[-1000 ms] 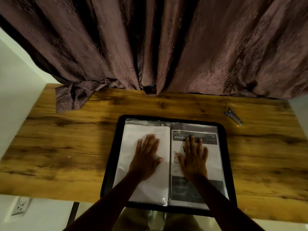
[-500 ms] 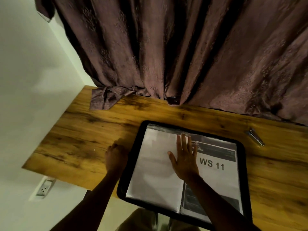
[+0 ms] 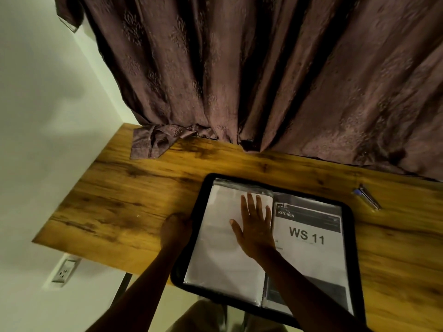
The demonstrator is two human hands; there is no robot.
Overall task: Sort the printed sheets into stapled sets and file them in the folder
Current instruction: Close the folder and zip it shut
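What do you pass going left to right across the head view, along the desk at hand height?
White wall socket → left hand gripping the black folder's edge → blank white left page → right hand flat on it → printed "WS 11" sheet → small metal stapler.

Left hand (image 3: 176,230) has moved to folder (image 3: 348,212) edge.

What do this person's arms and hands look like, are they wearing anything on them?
Both forearms are bare as far as the view shows, with no sleeves in sight. The left hand and the right hand wear no gloves, and no rings, watch or bracelet show in this dim light. Below, tan trousers appear.
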